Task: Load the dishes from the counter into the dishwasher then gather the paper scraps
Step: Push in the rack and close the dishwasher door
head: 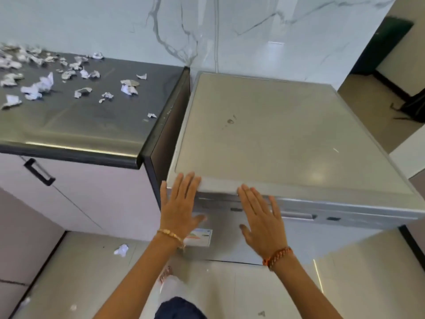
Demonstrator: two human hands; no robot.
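The silver dishwasher point(287, 134) stands right of the dark counter point(80, 125), its door shut. My left hand point(180, 203) lies flat against the upper left of the door, fingers straight, fingertips at the top edge. My right hand point(261, 217) presses flat on the door beside it, fingers also straight. Several crumpled paper scraps point(39, 86) lie scattered over the counter's left and middle. No dishes show on the counter.
A white cabinet with a black handle point(39, 172) sits under the counter. One paper scrap point(122, 249) lies on the tiled floor by the dishwasher's foot. A marble wall runs behind. Open floor and a dark doorway lie to the right.
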